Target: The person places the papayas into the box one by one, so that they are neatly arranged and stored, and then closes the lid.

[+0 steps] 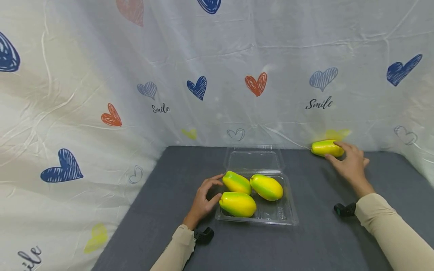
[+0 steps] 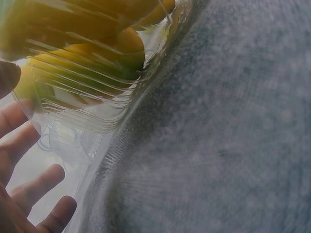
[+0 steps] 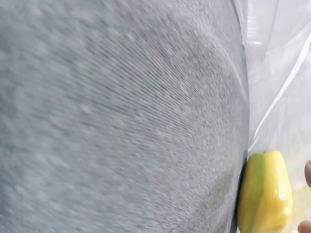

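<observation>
Three yellow-green papayas lie in a clear plastic clamshell box [image 1: 291,210]: one at the front left [image 1: 238,204], one behind it [image 1: 236,183] and one to the right [image 1: 266,187]. At the box's left side is my left hand [image 1: 202,201], fingers spread, fingertips right at the rim and papayas. The left wrist view shows the fingers [image 2: 41,184] apart beside the ribbed wall. A fourth papaya [image 1: 327,148] lies at the table's back edge. My right hand [image 1: 350,165] reaches over its right end, thumb and forefinger parted; in the right wrist view, fingertips show just off this papaya [image 3: 265,194].
The box's lid [image 1: 252,160] lies folded back behind it, toward the table's back edge. A dark grey cloth covers the table [image 1: 162,210]. A white curtain [image 1: 217,56] printed with hearts hangs along the back and left sides.
</observation>
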The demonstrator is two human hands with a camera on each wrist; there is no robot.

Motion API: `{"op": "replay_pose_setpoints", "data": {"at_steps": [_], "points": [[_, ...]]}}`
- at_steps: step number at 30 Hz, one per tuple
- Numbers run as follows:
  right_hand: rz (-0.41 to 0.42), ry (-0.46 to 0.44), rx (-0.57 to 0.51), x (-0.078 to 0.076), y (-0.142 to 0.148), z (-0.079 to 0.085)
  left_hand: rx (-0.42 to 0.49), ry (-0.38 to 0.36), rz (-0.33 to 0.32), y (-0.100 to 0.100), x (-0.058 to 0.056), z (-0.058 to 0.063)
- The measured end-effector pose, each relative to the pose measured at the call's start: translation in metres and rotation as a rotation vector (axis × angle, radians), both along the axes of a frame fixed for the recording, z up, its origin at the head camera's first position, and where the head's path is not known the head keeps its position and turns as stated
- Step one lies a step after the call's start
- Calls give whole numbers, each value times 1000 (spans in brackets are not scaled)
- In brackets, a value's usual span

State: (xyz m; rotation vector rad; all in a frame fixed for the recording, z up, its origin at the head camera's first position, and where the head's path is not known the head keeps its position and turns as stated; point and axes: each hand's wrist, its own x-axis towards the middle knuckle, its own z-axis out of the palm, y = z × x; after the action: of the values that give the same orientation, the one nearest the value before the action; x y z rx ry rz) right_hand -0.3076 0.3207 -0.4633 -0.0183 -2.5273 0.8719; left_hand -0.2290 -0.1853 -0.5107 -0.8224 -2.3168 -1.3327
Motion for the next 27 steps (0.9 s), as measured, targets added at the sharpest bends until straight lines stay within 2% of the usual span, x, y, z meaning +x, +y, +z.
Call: {"op": "replay_pose_setpoints", "data": {"at_steps": [10,20,27], "points": [[22,-4,60,-12,7,0,0,-6,-8,-1,0,-1],[61,-100,120,-27,21,0,-1,3,-6,-1,1,-1],[101,-160,155,-32,25,1,3,15,-7,-1,1,1]]}}
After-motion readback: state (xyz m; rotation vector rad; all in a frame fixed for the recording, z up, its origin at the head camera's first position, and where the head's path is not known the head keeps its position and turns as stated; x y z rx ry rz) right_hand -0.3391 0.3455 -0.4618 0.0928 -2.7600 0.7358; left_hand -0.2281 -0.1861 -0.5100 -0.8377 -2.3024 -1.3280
